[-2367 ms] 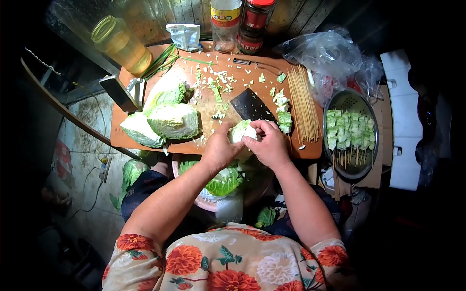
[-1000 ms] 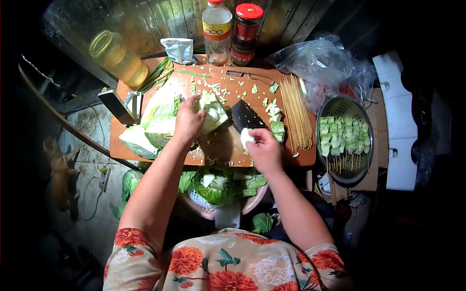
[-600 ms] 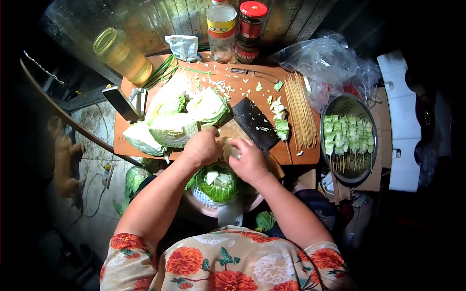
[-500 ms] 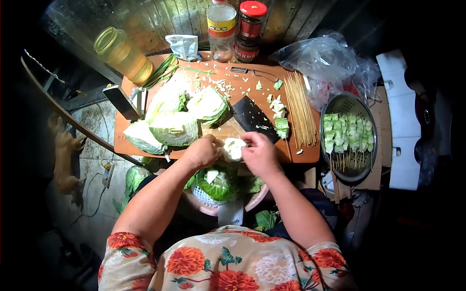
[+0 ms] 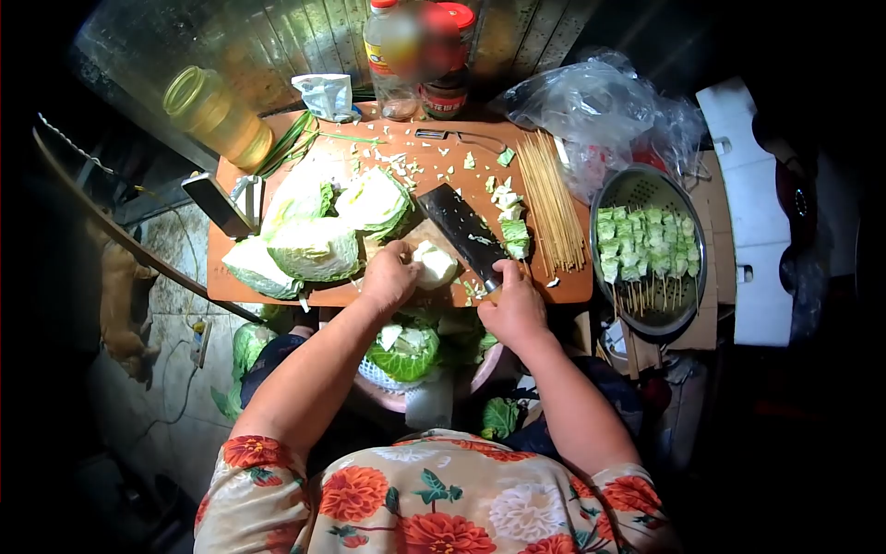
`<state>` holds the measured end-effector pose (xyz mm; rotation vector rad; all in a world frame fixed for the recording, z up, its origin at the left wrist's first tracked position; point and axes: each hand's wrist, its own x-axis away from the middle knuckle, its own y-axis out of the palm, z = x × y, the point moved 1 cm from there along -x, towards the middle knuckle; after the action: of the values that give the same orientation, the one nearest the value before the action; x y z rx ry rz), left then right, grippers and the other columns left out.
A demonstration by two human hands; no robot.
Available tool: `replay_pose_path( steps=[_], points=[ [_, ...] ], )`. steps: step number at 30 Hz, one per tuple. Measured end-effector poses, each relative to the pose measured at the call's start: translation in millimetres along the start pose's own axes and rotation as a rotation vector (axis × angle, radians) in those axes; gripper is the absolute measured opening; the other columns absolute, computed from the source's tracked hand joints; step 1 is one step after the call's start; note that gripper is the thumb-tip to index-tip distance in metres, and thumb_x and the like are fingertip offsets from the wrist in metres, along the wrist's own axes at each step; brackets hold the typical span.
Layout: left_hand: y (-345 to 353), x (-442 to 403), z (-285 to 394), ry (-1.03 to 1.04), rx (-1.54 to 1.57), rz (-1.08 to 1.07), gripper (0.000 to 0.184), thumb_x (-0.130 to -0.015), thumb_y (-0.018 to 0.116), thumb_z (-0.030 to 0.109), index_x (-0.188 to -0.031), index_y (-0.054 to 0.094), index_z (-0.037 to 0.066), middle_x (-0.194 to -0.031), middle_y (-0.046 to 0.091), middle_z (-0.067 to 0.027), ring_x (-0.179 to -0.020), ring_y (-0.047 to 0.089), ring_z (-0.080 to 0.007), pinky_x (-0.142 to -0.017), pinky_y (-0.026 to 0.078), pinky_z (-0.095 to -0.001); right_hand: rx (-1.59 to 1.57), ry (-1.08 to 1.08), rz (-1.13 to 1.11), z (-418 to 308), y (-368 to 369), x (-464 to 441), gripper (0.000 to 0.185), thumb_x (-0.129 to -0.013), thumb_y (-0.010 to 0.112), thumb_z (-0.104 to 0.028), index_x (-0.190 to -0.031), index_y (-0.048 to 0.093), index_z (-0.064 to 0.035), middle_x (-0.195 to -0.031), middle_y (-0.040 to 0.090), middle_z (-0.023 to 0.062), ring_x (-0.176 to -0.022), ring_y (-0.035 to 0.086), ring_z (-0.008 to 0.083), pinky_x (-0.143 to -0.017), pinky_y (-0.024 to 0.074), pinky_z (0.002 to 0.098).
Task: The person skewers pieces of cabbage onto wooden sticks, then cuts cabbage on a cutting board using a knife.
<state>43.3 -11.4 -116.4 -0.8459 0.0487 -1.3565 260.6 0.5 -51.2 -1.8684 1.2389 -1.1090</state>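
Near the table's front edge my left hand (image 5: 391, 275) pinches a pale cabbage piece (image 5: 435, 265) from its left side. My right hand (image 5: 512, 306) is closed around the handle of a black cleaver (image 5: 460, 225), whose blade lies across the orange table (image 5: 341, 295), pointing up and left. Cut cabbage pieces (image 5: 315, 248) rest left of my left hand, with another cabbage half (image 5: 375, 202) behind it. Right of the blade are a skewered stack of leaf squares (image 5: 515, 239) and a bundle of bare wooden skewers (image 5: 551, 205).
A metal colander (image 5: 653, 321) with cabbage skewers stands at the right. Along the back are a jar of yellow liquid (image 5: 219, 117), a bottle (image 5: 394, 90), a peeler (image 5: 460, 137) and plastic bags (image 5: 604, 106). A phone (image 5: 218, 205) leans at the left; a basin (image 5: 484, 367) sits below the table.
My right hand has left the pale piece, moved right and closed on the cleaver handle. My left hand stays at the pale piece. The whole view has shifted slightly.
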Motion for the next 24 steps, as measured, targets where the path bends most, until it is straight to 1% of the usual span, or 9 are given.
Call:
replay_pose_path(
  steps=[2,3,4,7,8,9,14,20,24],
  points=[
    [-6.4,0.7,16.6,-0.051,0.056,0.023,0.028,-0.078,0.071,0.013,-0.101,0.061,0.000,-0.085,0.068,-0.0122,-0.075,0.064,-0.0197,-0.071,0.052,-0.0314,-0.130,-0.032,-0.033,-5.1,-14.5,6.3,0.049,-0.075,0.061,-0.016,-0.122,0.049,-0.0048,-0.107,0.060,0.0245,-0.099,0.059,0.0413,-0.086,0.0479,0.0463],
    [-9.6,3.2,25.5,-0.050,0.055,0.019,0.028,-0.078,0.071,0.013,-0.101,0.061,0.000,-0.085,0.068,-0.0122,-0.075,0.064,-0.0197,-0.071,0.052,-0.0314,-0.262,-0.066,-0.067,-8.7,-22.4,11.4,0.045,-0.076,0.060,-0.017,-0.118,0.051,-0.0028,-0.106,0.060,0.0275,-0.099,0.058,0.0432,-0.085,0.0483,0.0473],
    [-11.5,4.7,31.9,-0.082,0.120,0.022,0.028,-0.078,0.071,0.013,-0.100,0.061,0.000,-0.084,0.067,-0.0116,-0.075,0.064,-0.0194,-0.071,0.052,-0.0316,-0.261,-0.076,-0.053,-15.8,-29.4,20.5,0.043,-0.077,0.057,-0.017,-0.116,0.054,-0.0008,-0.101,0.062,0.0275,-0.093,0.060,0.0447,-0.083,0.0489,0.0482],
    [-12.2,5.1,37.9,-0.100,0.154,0.052,0.028,-0.077,0.072,0.013,-0.097,0.061,-0.001,-0.081,0.066,-0.0101,-0.073,0.064,-0.0185,-0.070,0.052,-0.0318,-0.298,-0.173,-0.054,-7.9,-16.3,42.8,0.041,-0.082,0.058,-0.020,-0.118,0.053,-0.0014,-0.100,0.063,0.0259,-0.093,0.060,0.0434,-0.082,0.0491,0.0483],
    [-13.9,5.4,41.2,-0.134,0.157,0.035,0.028,-0.078,0.073,0.013,-0.098,0.059,0.000,-0.079,0.065,-0.0098,-0.064,0.061,-0.0172,-0.060,0.051,-0.0315,-0.296,-0.164,-0.102,-6.9,-14.6,49.1,0.042,-0.083,0.059,-0.022,-0.119,0.052,-0.0005,-0.101,0.062,0.0263,-0.094,0.060,0.0430,-0.082,0.0491,0.0485],
    [-14.3,5.2,44.0,-0.168,0.161,0.017,0.029,-0.079,0.073,0.012,-0.099,0.056,0.000,-0.076,0.063,-0.0095,-0.055,0.058,-0.0158,-0.051,0.050,-0.0312,-0.264,-0.167,-0.098,-6.0,-10.8,53.1,0.042,-0.083,0.062,-0.020,-0.119,0.054,0.0009,-0.102,0.064,0.0240,-0.094,0.062,0.0396,-0.083,0.0494,0.0437],
    [-1.3,-9.7,18.1,-0.052,0.133,0.079,0.023,-0.077,0.074,0.014,-0.088,0.059,0.001,-0.075,0.065,-0.0107,-0.057,0.062,-0.0187,-0.054,0.052,-0.0330,-0.239,-0.163,-0.153,-7.0,-12.5,58.4,0.042,-0.083,0.061,-0.018,-0.120,0.053,0.0017,-0.103,0.063,0.0253,-0.095,0.061,0.0414,-0.083,0.0491,0.0449],
    [-5.1,-6.8,27.6,-0.139,0.202,0.027,0.019,-0.078,0.074,0.014,-0.085,0.061,0.001,-0.072,0.065,-0.0103,-0.059,0.063,-0.0191,-0.057,0.053,-0.0330,-0.177,-0.172,-0.196,-8.6,-20.1,57.8,0.040,-0.085,0.060,-0.017,-0.119,0.051,0.0016,-0.096,0.063,0.0260,-0.091,0.061,0.0423,-0.080,0.0488,0.0475],
    [-3.1,-12.3,20.5,-0.097,0.183,0.043,0.018,-0.079,0.074,0.013,-0.084,0.062,0.001,-0.073,0.066,-0.0103,-0.059,0.063,-0.0185,-0.057,0.052,-0.0329,-0.158,-0.168,-0.226,-12.9,-26.5,55.1,0.037,-0.087,0.059,-0.017,-0.118,0.050,0.0016,-0.092,0.063,0.0256,-0.086,0.061,0.0427,-0.077,0.0488,0.0491]
  ],
)
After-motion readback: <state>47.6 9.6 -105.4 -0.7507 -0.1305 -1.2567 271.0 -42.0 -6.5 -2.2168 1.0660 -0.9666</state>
